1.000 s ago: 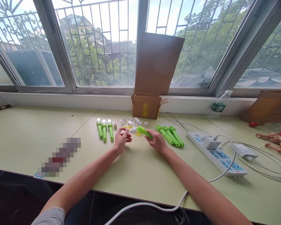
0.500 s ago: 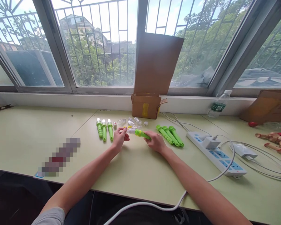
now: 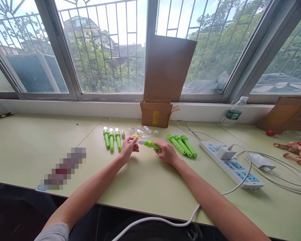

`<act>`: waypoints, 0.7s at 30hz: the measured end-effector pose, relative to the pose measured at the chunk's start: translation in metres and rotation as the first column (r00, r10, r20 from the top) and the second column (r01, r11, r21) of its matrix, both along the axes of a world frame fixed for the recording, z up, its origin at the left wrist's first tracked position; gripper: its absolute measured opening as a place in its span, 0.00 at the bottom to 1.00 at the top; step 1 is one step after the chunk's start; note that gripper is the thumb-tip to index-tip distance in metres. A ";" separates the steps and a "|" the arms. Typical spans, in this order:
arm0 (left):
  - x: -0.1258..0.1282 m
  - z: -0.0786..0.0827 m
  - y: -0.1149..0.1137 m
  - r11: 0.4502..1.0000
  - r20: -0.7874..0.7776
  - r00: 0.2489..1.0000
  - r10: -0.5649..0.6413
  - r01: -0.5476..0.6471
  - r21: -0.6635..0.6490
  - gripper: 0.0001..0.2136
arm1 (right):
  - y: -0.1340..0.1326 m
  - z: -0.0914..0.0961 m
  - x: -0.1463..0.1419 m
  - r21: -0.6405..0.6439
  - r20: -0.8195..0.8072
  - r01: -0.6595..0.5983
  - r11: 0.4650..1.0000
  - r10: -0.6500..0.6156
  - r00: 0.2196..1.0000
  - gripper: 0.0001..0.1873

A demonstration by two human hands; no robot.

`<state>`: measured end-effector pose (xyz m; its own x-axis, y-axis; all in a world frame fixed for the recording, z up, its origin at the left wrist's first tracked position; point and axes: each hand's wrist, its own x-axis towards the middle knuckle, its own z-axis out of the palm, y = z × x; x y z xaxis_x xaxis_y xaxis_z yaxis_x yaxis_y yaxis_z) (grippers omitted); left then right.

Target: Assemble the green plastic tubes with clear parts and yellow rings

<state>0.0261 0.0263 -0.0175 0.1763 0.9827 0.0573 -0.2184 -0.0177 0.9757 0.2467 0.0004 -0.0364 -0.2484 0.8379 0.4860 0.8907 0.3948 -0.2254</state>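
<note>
My right hand (image 3: pixel 167 152) grips a green plastic handle (image 3: pixel 152 145) by its lower end, just above the pale green table (image 3: pixel 145 180). My left hand (image 3: pixel 128 148) pinches the small clear and white piece (image 3: pixel 140 141) at the handle's tip. To the left lie three green handles with clear caps fitted (image 3: pixel 111 138). Three bare green handles (image 3: pixel 182 145) lie to the right of my right hand. Several loose clear caps (image 3: pixel 140 130) and yellow rings sit behind my hands.
A small open cardboard box (image 3: pixel 156 113) stands at the window sill with a cardboard sheet (image 3: pixel 169 67) leaning behind it. A white power strip (image 3: pixel 232 164) with plugged adapters and cables lies at the right. A water bottle (image 3: pixel 234 112) and wooden figures (image 3: pixel 294 150) are further right.
The green handle has swung lower and flatter, and my left hand has closed in on its tip with the clear piece. Both hands have shifted slightly away from me.
</note>
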 end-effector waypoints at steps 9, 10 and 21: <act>-0.004 -0.003 0.001 0.991 -0.012 0.991 -0.131 0.131 -0.023 0.20 | -0.004 0.001 -0.002 0.023 0.054 -0.054 0.998 0.053 0.997 0.21; -0.004 -0.003 0.001 0.989 -0.018 0.989 -0.144 0.144 -0.023 0.20 | -0.005 0.001 -0.003 0.015 0.066 -0.060 0.998 0.058 0.996 0.20; -0.005 -0.003 0.001 0.989 -0.018 0.989 -0.145 0.145 -0.041 0.19 | -0.007 0.001 -0.006 -0.017 -0.041 -0.066 0.998 0.066 0.997 0.17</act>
